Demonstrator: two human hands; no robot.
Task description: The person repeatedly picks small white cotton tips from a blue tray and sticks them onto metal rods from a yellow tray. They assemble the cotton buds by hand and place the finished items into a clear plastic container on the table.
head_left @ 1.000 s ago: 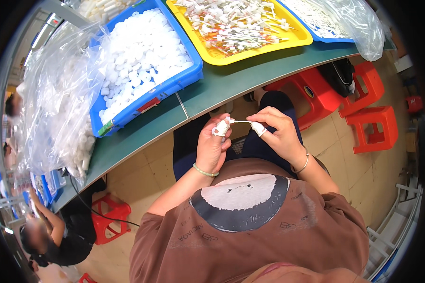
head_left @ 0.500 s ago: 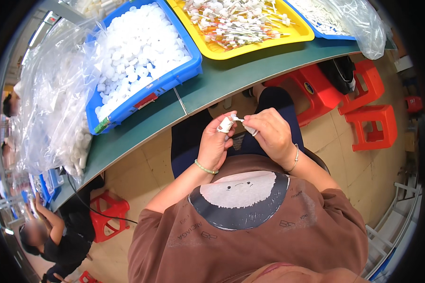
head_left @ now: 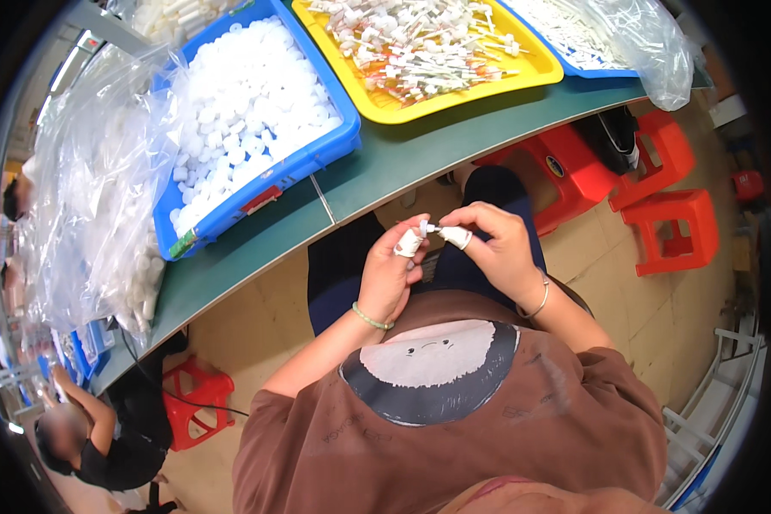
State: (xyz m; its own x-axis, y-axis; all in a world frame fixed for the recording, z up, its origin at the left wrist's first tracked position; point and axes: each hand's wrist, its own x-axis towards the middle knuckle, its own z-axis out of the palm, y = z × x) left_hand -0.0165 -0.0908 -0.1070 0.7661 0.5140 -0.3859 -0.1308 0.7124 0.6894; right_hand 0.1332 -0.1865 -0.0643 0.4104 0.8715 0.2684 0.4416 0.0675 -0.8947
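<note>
Green surface [head_left: 385, 184] running across the room, and by its near edge, above the lap, one small white round piece [head_left: 425, 228] is pinched in the fingertips of the left hand [head_left: 390, 270]; the right hand [head_left: 505, 248] grips a short thin stem [head_left: 438, 229] that meets it. Each hand shows one white wrap on a digit. Three big trays line the surface: a blue tray [head_left: 313, 160] heaped with white caps [head_left: 257, 103], a yellow tray [head_left: 480, 97] of white-headed stems [head_left: 428, 51], and a farther blue tray [head_left: 604, 74] of white sticks [head_left: 565, 34]; all three heaps are too tangled for me to count. Two clear bags crowd the ends, the left bag [head_left: 94, 154] covering part of the first tray's side, the right bag [head_left: 660, 51] overlapping the last. I make out four red stools [head_left: 578, 184], one black bag [head_left: 608, 141] among them, and one co-worker [head_left: 128, 454] seated at lower left.
</note>
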